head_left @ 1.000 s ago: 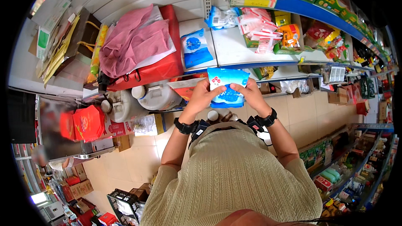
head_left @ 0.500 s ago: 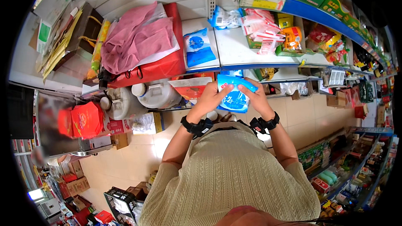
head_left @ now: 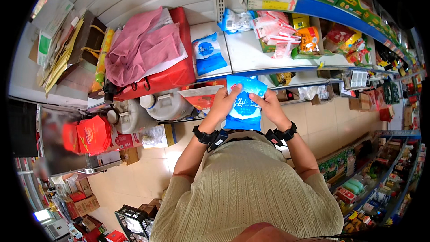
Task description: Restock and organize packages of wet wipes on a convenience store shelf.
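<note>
Between my two hands I hold a blue-and-white plastic salt packet (head_left: 244, 111), its printed front facing up. My left hand (head_left: 224, 104) grips the packet's left edge, with the thumb lying on the front near the top. On the other edge, my right hand (head_left: 272, 109) is closed, its thumb pressing the front. The fingers behind the packet are hidden. A similar salt packet (head_left: 209, 54) lies flat on the white shelf beyond my left hand. Another blue-and-white packet (head_left: 237, 20) rests farther back, against the upright.
Left on the shelf, a pink cloth (head_left: 143, 49) covers part of a red box (head_left: 186, 60). Pink-and-white packets (head_left: 275, 31) and an orange packet (head_left: 309, 39) sit to the right. Below stand pale plastic jugs (head_left: 168, 104). A black crate (head_left: 131, 222) is on the floor behind me.
The packet's top, folded over under my thumbs before, is now spread out and the whole front shows. My hands have moved slightly apart. The view has shifted a little.
</note>
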The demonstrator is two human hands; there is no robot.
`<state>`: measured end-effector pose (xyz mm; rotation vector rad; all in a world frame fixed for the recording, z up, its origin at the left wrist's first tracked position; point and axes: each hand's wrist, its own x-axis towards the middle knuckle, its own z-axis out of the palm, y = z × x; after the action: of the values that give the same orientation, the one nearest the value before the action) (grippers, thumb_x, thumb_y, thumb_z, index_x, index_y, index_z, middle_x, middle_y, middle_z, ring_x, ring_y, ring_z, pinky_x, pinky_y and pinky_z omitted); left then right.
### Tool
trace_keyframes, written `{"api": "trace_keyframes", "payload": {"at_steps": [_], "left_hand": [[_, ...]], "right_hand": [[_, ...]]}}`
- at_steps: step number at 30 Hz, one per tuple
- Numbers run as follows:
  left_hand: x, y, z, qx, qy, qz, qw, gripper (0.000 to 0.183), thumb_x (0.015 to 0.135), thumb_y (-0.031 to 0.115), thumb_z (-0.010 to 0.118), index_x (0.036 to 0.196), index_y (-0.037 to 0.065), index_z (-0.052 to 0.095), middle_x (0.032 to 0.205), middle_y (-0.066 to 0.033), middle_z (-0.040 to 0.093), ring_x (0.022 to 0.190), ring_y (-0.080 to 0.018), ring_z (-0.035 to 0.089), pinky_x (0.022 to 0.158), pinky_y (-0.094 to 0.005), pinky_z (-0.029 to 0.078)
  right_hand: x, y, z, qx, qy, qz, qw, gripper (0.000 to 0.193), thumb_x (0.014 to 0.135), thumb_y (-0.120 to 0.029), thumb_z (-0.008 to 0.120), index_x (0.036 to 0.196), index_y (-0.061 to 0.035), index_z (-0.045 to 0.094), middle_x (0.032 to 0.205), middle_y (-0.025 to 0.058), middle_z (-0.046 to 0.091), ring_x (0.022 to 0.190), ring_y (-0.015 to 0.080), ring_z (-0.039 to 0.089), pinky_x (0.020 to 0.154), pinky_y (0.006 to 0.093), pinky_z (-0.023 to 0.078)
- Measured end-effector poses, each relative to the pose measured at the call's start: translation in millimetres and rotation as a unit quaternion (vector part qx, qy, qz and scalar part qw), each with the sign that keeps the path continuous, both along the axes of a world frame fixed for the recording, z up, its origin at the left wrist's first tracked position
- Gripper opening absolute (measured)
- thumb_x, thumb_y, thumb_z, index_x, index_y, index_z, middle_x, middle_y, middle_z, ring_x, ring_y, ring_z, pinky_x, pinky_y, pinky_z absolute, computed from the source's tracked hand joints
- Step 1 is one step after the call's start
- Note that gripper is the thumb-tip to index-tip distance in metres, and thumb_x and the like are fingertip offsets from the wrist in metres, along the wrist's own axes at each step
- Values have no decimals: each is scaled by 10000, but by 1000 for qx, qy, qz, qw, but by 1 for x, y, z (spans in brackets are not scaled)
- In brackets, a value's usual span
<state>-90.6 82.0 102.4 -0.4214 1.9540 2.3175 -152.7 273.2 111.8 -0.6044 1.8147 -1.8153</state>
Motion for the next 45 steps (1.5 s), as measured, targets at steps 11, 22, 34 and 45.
{"api": "trace_keyframes", "payload": {"at_steps": [11, 22, 34, 45], "left_hand": [[4, 8, -7, -7, 20, -37, 999, 402, 1004, 346, 580, 1231, 14, 576, 1089, -39, 654, 927, -78, 599, 807, -238, 490], [-25, -5, -1, -106, 145, 3, 984, 431, 1007, 315, 559, 1302, 2, 525, 1093, -95, 646, 1004, -160, 583, 891, -310, 460], [-113, -78, -31, -622, -61, 186, 758, 619, 940, 198, 592, 1470, 38, 315, 1407, -298, 355, 1185, -471, 506, 946, -509, 457], [-125, -88, -70, -613, -11, 94, 784, 907, 940, 583, 486, 1546, 4, 141, 1571, -339, 84, 1463, -466, 143, 1198, -476, 178]], "right_hand": [[-18, 8, -18, -54, -107, -119, 986, 403, 1025, -424, 511, 943, -47, 629, 777, -48, 588, 668, 31, 506, 588, 210, 397], [-29, 23, -12, -47, -168, -71, 982, 384, 994, -448, 496, 928, -83, 594, 692, 1, 607, 571, 71, 527, 517, 207, 373], [-25, 29, -16, 41, -117, 73, 990, 333, 1035, -347, 452, 955, -65, 610, 758, 22, 661, 626, 73, 578, 539, 201, 392], [-28, 16, -17, 66, -115, 102, 986, 269, 1023, -283, 477, 958, -58, 609, 755, 7, 645, 651, 61, 580, 558, 193, 394]]}}
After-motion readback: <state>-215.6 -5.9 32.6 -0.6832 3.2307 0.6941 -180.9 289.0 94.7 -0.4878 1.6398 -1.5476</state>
